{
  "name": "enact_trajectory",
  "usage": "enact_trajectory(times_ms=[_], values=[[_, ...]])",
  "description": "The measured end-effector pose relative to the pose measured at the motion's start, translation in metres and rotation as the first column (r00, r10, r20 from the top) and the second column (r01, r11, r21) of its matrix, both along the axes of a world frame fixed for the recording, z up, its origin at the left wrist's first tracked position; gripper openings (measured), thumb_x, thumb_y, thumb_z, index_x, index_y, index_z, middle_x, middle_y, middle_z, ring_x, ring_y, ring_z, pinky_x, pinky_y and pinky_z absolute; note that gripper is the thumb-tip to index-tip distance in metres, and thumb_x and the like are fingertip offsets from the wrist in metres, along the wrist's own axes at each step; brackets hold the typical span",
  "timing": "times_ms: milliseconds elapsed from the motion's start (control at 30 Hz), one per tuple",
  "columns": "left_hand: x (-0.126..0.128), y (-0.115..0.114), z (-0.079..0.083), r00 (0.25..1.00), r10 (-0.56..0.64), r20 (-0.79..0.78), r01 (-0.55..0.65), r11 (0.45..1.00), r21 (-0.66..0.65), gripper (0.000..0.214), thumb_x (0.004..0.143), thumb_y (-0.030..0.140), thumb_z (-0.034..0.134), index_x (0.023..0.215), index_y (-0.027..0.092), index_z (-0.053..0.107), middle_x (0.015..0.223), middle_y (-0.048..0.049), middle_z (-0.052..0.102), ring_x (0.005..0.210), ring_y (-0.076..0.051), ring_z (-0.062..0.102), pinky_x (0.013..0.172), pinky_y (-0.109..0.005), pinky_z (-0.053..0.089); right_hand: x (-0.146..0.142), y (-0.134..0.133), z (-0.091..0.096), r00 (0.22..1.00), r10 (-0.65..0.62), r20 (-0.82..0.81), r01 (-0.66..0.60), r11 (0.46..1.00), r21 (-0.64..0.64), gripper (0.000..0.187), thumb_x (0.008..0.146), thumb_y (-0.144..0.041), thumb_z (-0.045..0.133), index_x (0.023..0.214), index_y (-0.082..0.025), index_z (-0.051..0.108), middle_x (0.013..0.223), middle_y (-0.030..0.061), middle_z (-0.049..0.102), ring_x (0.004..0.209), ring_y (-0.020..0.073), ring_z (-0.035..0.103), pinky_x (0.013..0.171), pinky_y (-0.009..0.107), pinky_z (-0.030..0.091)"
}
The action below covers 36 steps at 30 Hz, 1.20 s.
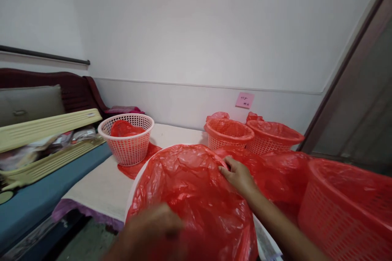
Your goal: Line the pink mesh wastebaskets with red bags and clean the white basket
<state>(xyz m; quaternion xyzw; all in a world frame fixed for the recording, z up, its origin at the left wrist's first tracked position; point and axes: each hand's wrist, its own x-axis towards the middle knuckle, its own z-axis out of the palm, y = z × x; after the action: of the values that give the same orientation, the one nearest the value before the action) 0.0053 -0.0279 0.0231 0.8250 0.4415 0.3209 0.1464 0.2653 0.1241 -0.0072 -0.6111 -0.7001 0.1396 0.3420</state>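
A red plastic bag (190,187) is stretched over the mouth of a white basket (132,195) right in front of me. My right hand (237,175) rests on the far rim with its fingers pinching the red plastic there. My left hand (153,228) is close to the camera and blurred, pressed against the near side of the bag; its fingers look curled on the plastic.
A white mesh basket (128,147) with a loose red bag stands at the left on a cream cloth (104,183). Two bag-lined baskets (229,133) (274,136) stand at the back, another (346,208) at the right. A sofa (36,163) with yellow slats lies left.
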Motion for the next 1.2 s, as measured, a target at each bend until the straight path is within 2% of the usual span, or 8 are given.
enact_trajectory(times_ms=[67,133,233,333,533,833,1000,1200], values=[[-0.013,0.034,0.018,0.992,0.1,0.078,-0.102,0.994,0.029,0.028,0.096,0.035,0.037,0.097,0.023,0.062,0.09,-0.0018,0.067,0.083,-0.016,0.06,0.072,-0.029,0.05,0.0,-0.001,0.001,1.0,-0.016,0.018,0.015,1.0,0.007,0.013,0.072,-0.031,0.049,0.063,-0.023,0.044,0.062,-0.0003,0.053,0.061,0.0175,0.049,0.059,0.029,0.03],[-0.023,0.076,0.03,0.964,0.201,0.175,-0.212,0.976,0.045,0.025,0.093,0.038,0.044,0.096,0.021,0.061,0.086,-0.0007,0.065,0.081,-0.016,0.06,0.072,-0.028,0.048,-0.002,-0.001,0.002,0.999,-0.026,0.033,0.025,1.0,0.008,0.014,0.072,-0.031,0.049,0.062,-0.023,0.043,0.061,-0.0005,0.052,0.06,0.0173,0.048,0.059,0.028,0.029],[-0.029,0.135,0.033,0.955,0.292,-0.056,-0.284,0.952,0.115,0.029,0.093,0.036,0.038,0.095,0.017,0.06,0.092,-0.0041,0.065,0.084,-0.016,0.06,0.075,-0.027,0.047,-0.003,-0.002,0.002,0.998,-0.039,0.049,0.038,0.999,0.005,0.013,0.071,-0.031,0.049,0.063,-0.023,0.044,0.061,-0.0005,0.053,0.06,0.0175,0.049,0.059,0.028,0.03],[-0.025,0.164,0.026,0.926,0.32,-0.198,-0.298,0.945,0.137,0.03,0.088,0.041,0.047,0.091,0.015,0.063,0.09,-0.0071,0.063,0.084,-0.02,0.059,0.074,-0.032,0.046,-0.003,-0.002,0.002,0.997,-0.051,0.061,0.05,0.999,0.013,0.012,0.072,-0.03,0.049,0.063,-0.023,0.044,0.061,-0.0006,0.053,0.06,0.0176,0.05,0.059,0.028,0.03],[-0.01,0.155,0.022,0.857,0.321,-0.403,-0.243,0.942,0.232,0.023,0.088,0.034,0.05,0.098,0.017,0.062,0.104,-0.0105,0.059,0.099,-0.024,0.055,0.084,-0.036,0.045,0.004,0.006,-0.002,0.994,-0.064,0.085,0.061,0.998,0.034,0.018,0.072,-0.028,0.05,0.059,-0.024,0.038,0.057,-0.0017,0.05,0.056,0.0157,0.047,0.057,0.027,0.028],[0.001,0.149,0.016,0.694,0.307,-0.651,-0.233,0.952,0.2,0.025,0.085,0.01,0.045,0.1,0.005,0.065,0.098,-0.0195,0.065,0.092,-0.031,0.063,0.074,-0.041,0.05,0.0,0.008,-0.006,0.994,-0.04,0.101,0.038,0.999,0.021,0.012,0.074,-0.029,0.048,0.065,-0.023,0.043,0.064,0.0009,0.054,0.062,0.0177,0.05,0.06,0.028,0.03],[0.009,0.144,0.008,0.721,0.27,-0.639,-0.226,0.962,0.151,0.036,0.085,0.002,0.033,0.099,0.007,0.065,0.104,-0.0206,0.066,0.101,-0.03,0.062,0.082,-0.042,0.05,0.002,0.01,-0.005,0.992,-0.045,0.114,0.042,0.999,0.022,0.014,0.074,-0.03,0.047,0.063,-0.024,0.039,0.062,0.0003,0.051,0.061,0.0176,0.048,0.06,0.028,0.029],[0.01,0.142,0.0,0.789,0.28,-0.546,-0.343,0.939,-0.014,0.037,0.09,0.023,0.033,0.111,0.006,0.058,0.11,-0.023,0.067,0.098,-0.032,0.065,0.079,-0.041,0.049,0.004,0.009,-0.004,0.991,-0.043,0.124,0.04,0.999,0.026,0.018,0.074,-0.029,0.048,0.061,-0.024,0.036,0.058,-0.0018,0.046,0.057,0.0157,0.045,0.057,0.027,0.028]])
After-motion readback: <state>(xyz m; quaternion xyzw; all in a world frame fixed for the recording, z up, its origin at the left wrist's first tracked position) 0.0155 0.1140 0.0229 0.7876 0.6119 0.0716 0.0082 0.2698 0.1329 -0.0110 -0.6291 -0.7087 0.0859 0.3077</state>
